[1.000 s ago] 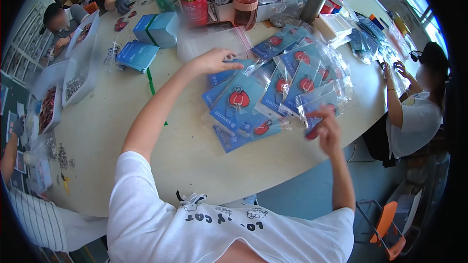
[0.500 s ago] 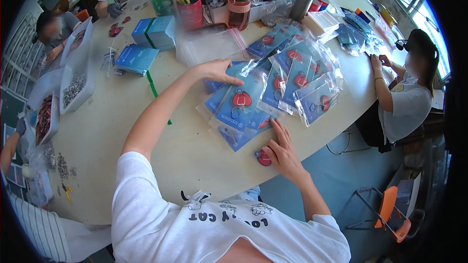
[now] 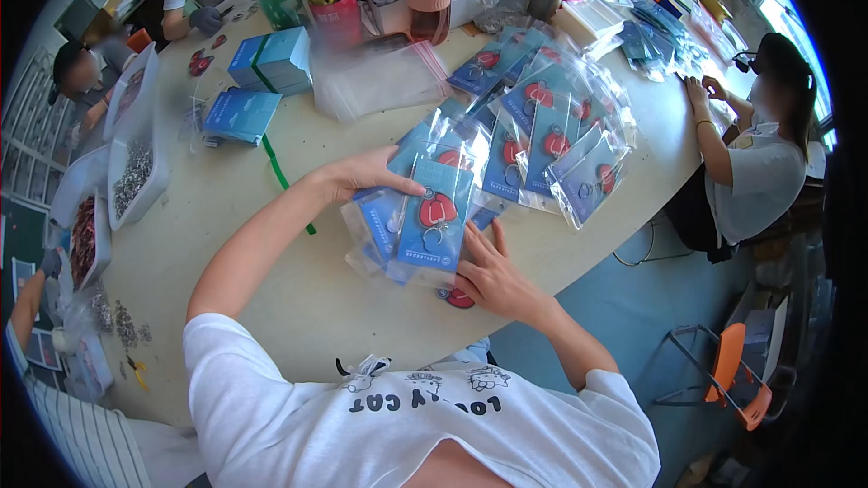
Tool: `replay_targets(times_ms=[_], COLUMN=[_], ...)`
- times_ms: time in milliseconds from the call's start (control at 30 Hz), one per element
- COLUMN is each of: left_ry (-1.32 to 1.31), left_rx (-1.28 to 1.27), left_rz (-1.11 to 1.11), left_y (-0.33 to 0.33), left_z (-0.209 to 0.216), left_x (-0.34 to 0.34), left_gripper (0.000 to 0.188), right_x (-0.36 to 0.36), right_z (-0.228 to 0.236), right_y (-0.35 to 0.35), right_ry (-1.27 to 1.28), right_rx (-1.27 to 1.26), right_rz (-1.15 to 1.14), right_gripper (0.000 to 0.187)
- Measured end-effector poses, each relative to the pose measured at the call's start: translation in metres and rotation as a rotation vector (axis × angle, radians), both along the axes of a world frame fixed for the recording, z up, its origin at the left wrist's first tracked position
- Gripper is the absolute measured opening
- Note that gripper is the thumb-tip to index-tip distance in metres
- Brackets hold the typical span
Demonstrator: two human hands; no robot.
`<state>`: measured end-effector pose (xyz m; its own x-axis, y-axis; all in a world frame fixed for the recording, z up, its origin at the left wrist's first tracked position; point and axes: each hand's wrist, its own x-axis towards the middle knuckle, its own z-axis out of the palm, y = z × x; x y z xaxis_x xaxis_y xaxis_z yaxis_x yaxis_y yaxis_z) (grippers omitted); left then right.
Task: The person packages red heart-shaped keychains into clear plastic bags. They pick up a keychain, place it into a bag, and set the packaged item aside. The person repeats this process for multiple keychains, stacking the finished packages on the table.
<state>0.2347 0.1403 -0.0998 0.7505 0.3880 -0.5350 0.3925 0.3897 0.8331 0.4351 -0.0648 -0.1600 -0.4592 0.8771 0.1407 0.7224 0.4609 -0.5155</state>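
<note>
The blue packet with a red keyring [image 3: 434, 221] lies on the table [image 3: 271, 244] near its front edge. The left hand [image 3: 366, 174], at its 10 o'clock, rests with fingers spread on the packets. The right hand [image 3: 493, 276], at 5 o'clock, touches its lower edge with fingers spread.

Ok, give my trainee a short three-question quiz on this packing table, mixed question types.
1. True or false: the left hand rests on the near stack of clear plastic bags with blue cards and red keychains.
2. Which lies under the right hand? A) loose red keychain charm B) scissors C) metal flask.
3. Fill in: the red cup holding scissors stands beside two stacked ___ boxes.

Key: 1 true; 2 A; 3 blue.
</note>
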Motion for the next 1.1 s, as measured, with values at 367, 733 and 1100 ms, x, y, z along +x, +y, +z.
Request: replay_targets(times_ms=[367, 733, 1100], left_ry=[-0.032, -0.143, -0.076], left_rx=[0.001, 0.036, 0.021], left_rz=[0.267, 0.679, 0.699], left_y=[-0.026, -0.106, -0.106], left_z=[-0.014, -0.039, -0.024], left_x=[-0.042, -0.124, -0.117], left_gripper=[0.076, 0.06, 0.064], right_x=[0.004, -0.034, -0.034], right_z=[0.011, 0.022, 0.011], right_y=[0.028, 0.046, 0.032], right_ry=[0.034, 0.125, 1.031], right_rx=[0.01, 0.045, -0.507], right_rz=[0.247, 0.448, -0.319], right_gripper=[0.029, 0.023, 0.028])
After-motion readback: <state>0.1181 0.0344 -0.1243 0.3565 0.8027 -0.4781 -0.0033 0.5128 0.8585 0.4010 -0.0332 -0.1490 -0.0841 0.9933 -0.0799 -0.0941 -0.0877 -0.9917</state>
